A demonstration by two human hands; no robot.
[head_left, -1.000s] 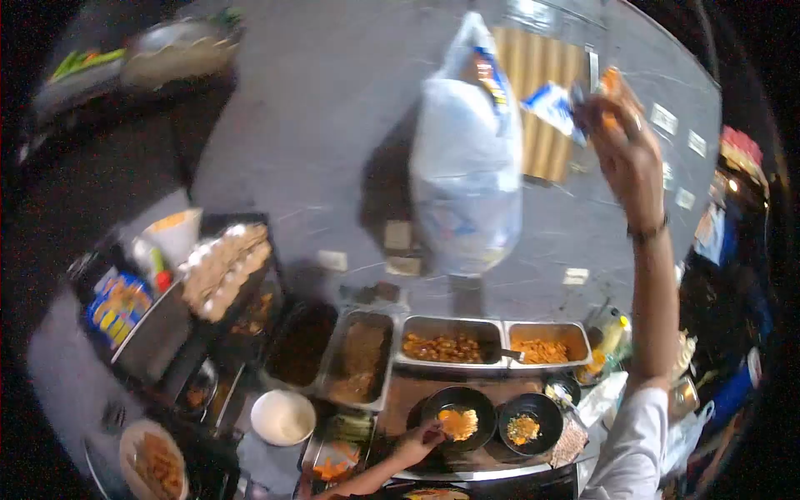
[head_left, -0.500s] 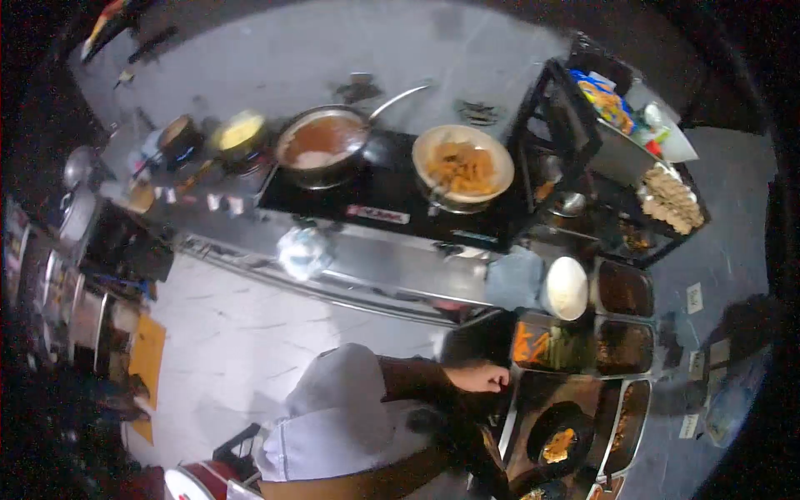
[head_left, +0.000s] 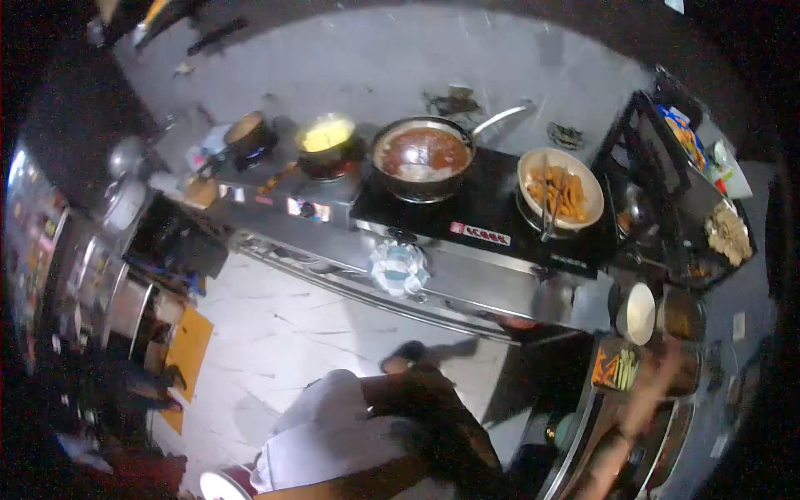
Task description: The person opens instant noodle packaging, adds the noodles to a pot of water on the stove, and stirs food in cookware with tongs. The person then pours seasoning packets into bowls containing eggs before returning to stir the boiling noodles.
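Observation:
My right hand (head_left: 662,367) is smeared by motion at the right, over the edge of the metal trays beside the vegetable tray (head_left: 616,368). Its fingers cannot be made out, nor whether they hold anything. The forearm comes up from the bottom edge, with a dark band at the wrist. My left hand does not show; a white sleeve (head_left: 337,442) and part of an arm are at the bottom centre. A white bowl (head_left: 641,313) stands just above my right hand.
A pan of reddish sauce (head_left: 423,154) and a bowl of fried pieces with tongs (head_left: 567,196) sit on the black stove (head_left: 492,218). Further left is a pot with yellow contents (head_left: 326,136). A checked cloth (head_left: 398,268) lies on the counter's front. Another person's hand (head_left: 173,377) is near an orange board (head_left: 193,346).
The view has swung left from the food trays to the stove and floor. My right hand has come down from the bag area to the trays. My left hand has left the view.

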